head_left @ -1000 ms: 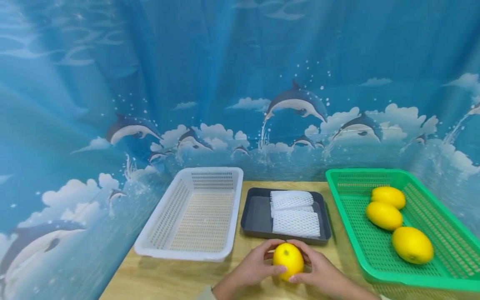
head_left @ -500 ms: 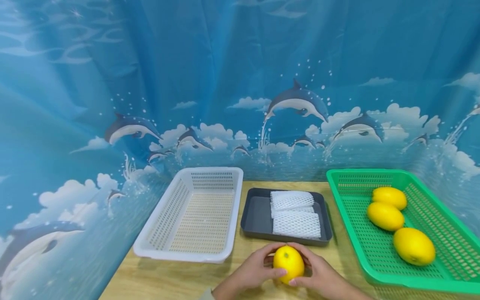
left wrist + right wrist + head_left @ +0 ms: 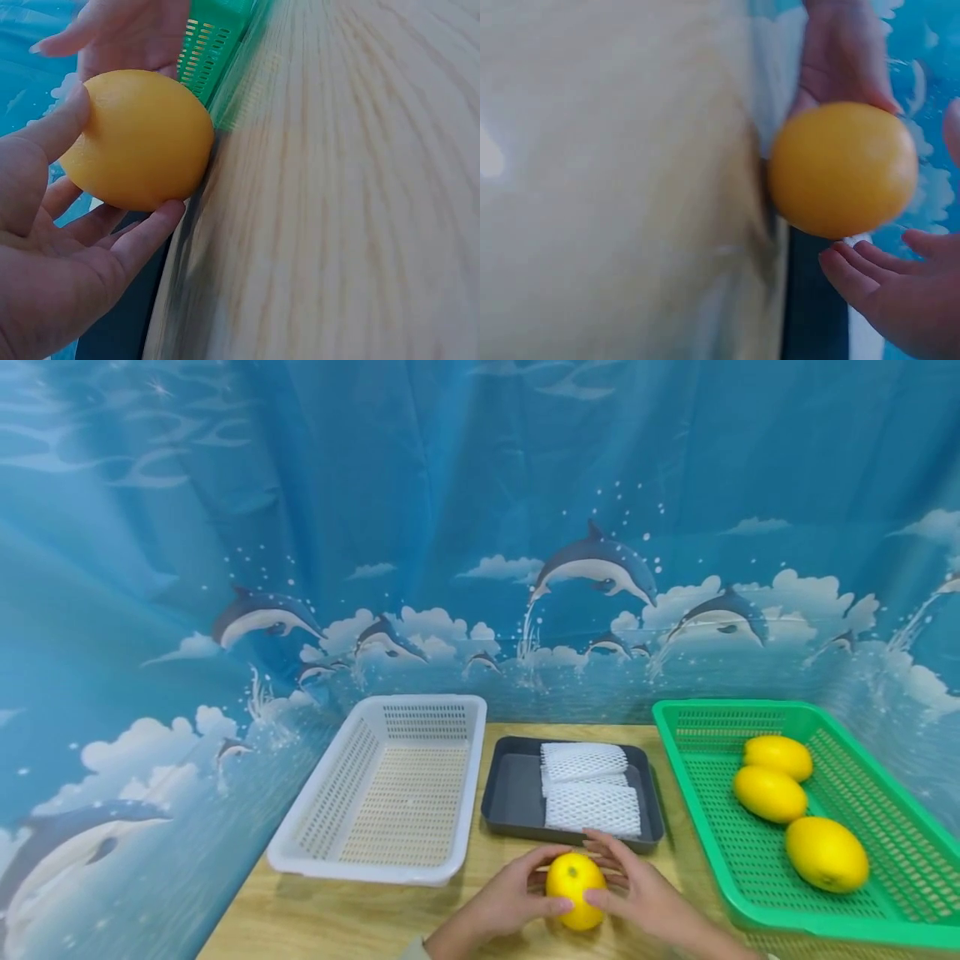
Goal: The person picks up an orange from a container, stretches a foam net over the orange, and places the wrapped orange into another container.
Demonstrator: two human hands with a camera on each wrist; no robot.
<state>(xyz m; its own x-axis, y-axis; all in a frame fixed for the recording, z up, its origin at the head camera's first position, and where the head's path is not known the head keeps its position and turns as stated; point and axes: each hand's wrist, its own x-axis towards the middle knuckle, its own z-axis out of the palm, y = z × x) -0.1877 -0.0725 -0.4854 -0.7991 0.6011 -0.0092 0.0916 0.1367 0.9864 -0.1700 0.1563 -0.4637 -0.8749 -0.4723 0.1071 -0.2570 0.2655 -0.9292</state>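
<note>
A yellow lemon (image 3: 575, 891) stands on end at the near side of the wooden table, low over its surface. My left hand (image 3: 512, 897) holds it from the left, with the thumb and fingertips against the peel (image 3: 146, 142) in the left wrist view. On the other side, my right hand (image 3: 641, 893) is spread around the lemon without gripping it. The right wrist view shows the fingers of the right hand (image 3: 907, 289) loosely extended just off the lemon (image 3: 844, 171), the thumb held away from it.
Beyond the hands lies a dark grey tray (image 3: 513, 793) with several white foam net sleeves (image 3: 592, 807). To the left stands a white plastic basket (image 3: 470, 785). A green basket (image 3: 697, 827) on the right holds three more lemons (image 3: 827, 855). A dolphin-print curtain (image 3: 450, 527) hangs behind.
My right hand has loosened from the lemon, its fingers opening and rising slightly while the thumb has shifted up. My left hand keeps its hold, and the lemon stays nearly in place.
</note>
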